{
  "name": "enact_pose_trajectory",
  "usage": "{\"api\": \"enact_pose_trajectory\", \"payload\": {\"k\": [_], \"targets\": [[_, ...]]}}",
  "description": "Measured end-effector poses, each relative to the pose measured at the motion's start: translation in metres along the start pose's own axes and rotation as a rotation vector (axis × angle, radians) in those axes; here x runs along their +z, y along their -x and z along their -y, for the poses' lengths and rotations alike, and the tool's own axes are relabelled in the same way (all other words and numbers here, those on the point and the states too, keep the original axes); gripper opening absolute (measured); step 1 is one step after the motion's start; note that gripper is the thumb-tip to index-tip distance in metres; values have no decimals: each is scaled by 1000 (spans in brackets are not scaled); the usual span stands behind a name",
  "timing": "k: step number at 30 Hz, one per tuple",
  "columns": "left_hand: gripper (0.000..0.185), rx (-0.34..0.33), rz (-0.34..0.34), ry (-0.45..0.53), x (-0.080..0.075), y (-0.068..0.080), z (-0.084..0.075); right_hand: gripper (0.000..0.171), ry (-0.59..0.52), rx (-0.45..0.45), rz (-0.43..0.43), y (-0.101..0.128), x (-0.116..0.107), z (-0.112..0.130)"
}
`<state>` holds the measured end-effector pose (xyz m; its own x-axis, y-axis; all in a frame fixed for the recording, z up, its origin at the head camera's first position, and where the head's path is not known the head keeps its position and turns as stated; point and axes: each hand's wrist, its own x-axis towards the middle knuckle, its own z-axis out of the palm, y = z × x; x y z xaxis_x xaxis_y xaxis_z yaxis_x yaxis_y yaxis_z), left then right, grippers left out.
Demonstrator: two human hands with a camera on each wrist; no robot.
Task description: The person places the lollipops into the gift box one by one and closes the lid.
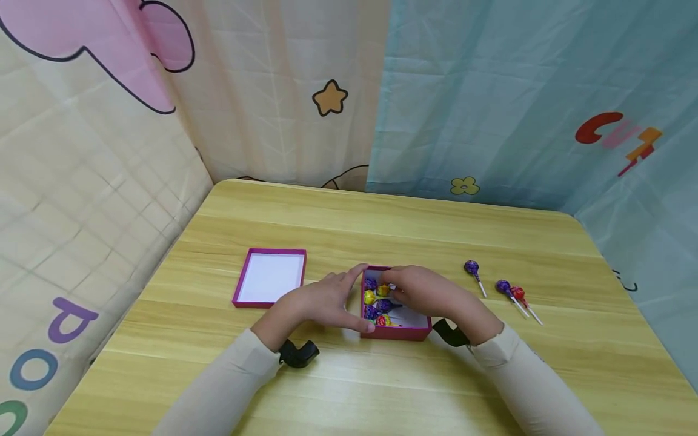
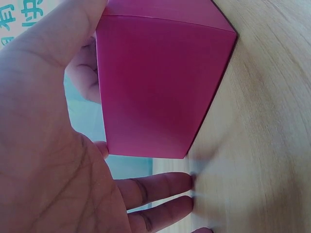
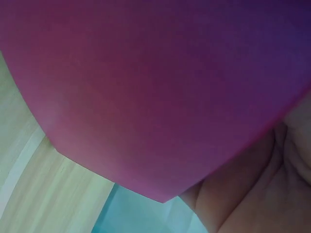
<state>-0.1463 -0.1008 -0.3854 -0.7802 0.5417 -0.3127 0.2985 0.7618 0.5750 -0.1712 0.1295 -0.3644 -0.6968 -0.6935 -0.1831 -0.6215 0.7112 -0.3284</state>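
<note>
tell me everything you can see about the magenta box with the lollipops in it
The magenta box is a small, shallow, open-topped tray with what looks like card walls and a white inside. It sits flat on the wooden table, near the front middle. Wrapped lollipops, purple, yellow and red, fill its left part. The left hand steadies its left wall with thumb and fingers; the right hand reaches over it, fingers among the sweets. Its wall shows plain and smooth in the left wrist view.

Box (image 1: pixel 395 332): magenta, holding purple, yellow and red lollipops (image 1: pixel 377 299). Lid (image 1: pixel 269 277): magenta rim, white inside. Worktop (image 1: pixel 382 230): pale wood grain. Loose lollipops (image 1: pixel 504 287): purple, red.
</note>
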Motion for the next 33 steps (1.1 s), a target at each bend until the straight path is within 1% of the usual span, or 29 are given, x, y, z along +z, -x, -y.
{"api": "enact_pose_trajectory", "payload": {"k": [5, 8, 13, 16, 20, 29, 33], "targets": [[119, -1, -3, -7, 0, 0, -1, 24, -36, -31, 19, 2, -1, -3], [118, -2, -4, -7, 0, 0, -1, 24, -32, -34, 23, 3, -1, -2], [118, -1, -2, -4, 0, 0, -1, 22, -23, -32, 3, 2, -1, 1], [118, 1, -4, -8, -1, 1, -1, 19, -34, -50, -9, 2, -1, 2], [118, 1, -3, -9, -1, 1, -1, 17, -43, -70, -1, 2, 0, 2], [118, -11, -1, 0, -1, 1, -2, 18, -9, -68, 11, -2, 3, -1], [118, -7, 0, 2, 0, 1, -1, 19, -13, -66, 12, -2, 4, -2]]}}
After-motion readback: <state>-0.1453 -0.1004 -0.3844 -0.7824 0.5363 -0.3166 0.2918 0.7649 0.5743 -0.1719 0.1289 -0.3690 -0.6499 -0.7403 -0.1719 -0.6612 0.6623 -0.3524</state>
